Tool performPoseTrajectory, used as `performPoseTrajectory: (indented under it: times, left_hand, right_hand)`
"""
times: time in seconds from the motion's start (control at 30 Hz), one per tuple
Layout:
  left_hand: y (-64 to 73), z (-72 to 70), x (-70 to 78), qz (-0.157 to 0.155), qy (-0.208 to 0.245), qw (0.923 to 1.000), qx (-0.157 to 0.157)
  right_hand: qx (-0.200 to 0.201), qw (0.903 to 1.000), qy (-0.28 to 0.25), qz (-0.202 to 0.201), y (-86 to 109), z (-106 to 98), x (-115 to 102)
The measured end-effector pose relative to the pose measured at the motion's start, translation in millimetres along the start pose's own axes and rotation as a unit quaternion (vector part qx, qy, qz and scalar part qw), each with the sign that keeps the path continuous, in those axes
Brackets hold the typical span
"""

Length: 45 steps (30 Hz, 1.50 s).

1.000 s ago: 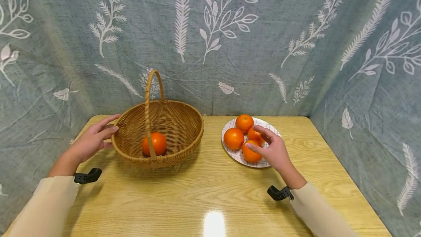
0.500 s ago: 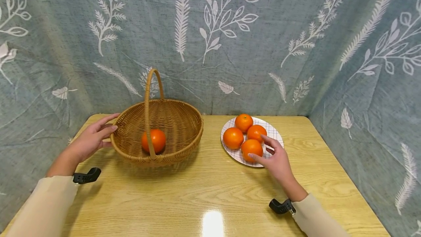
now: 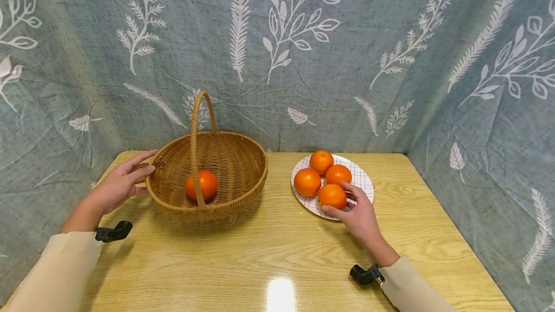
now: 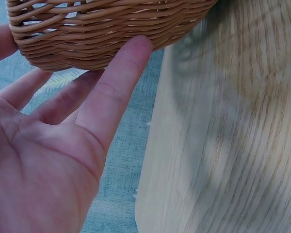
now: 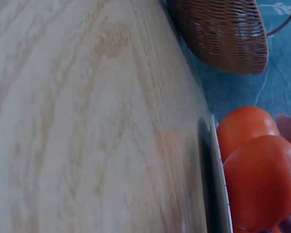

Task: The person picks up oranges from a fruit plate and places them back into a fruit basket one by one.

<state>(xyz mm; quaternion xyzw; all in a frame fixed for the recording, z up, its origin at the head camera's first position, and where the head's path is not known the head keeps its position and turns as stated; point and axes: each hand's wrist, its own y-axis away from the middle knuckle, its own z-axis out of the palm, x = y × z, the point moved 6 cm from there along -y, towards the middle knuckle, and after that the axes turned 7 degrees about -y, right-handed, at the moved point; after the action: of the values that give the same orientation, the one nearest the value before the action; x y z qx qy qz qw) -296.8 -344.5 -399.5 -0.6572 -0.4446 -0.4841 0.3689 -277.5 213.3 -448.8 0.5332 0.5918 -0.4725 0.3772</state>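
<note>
In the head view, my left hand (image 3: 119, 182) touches the left side of a brown wicker basket (image 3: 243, 158) with a tall arched handle. Its fingers lie nearly straight against the weave, as the left wrist view also shows on the basket wall (image 4: 102, 41). One orange (image 3: 207, 184) sits inside, partly behind the handle. At the right, my right hand (image 3: 361, 213) has thumb and fingers around the nearest orange (image 3: 331, 196) on a white checked plate (image 3: 362, 182). That orange (image 5: 262, 184) fills the lower right of the right wrist view, with fingertips at its edges.
On the plate, more oranges lie close to the gripped one: a left one (image 3: 307, 182), a back one (image 3: 322, 162) and a right one (image 3: 338, 175). The wooden table (image 3: 243, 259) ends at a grey-blue leaf-patterned cloth (image 3: 260, 110) behind.
My right hand has drawn back from above the plate's right side, then come down and closed around the nearest orange. The left hand and basket have hardly moved.
</note>
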Motion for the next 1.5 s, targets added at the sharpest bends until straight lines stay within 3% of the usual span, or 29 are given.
performPoseTrajectory:
  times: [0.27,0.73,1.07,1.5]
  left_hand:
    - [1.8,0.3,0.4,0.000,0.006,1.0000,-0.005]
    - [-0.9,0.9,2.2,0.014,0.033,0.9990,-0.027]
    - [0.2,-0.8,1.2,0.014,0.028,0.9992,-0.025]
    - [1.3,-1.1,4.7,-0.001,0.005,0.9996,-0.027]
  right_hand:
    - [0.014,0.9980,0.062,0.000,0.3,4,1]
    - [0.023,0.9972,0.070,0.010,-0.3,1,1]
    - [-0.004,0.9996,0.023,0.018,1.5,5,-15]
    - [-0.068,0.9971,-0.027,-0.021,-9.7,28,-57]
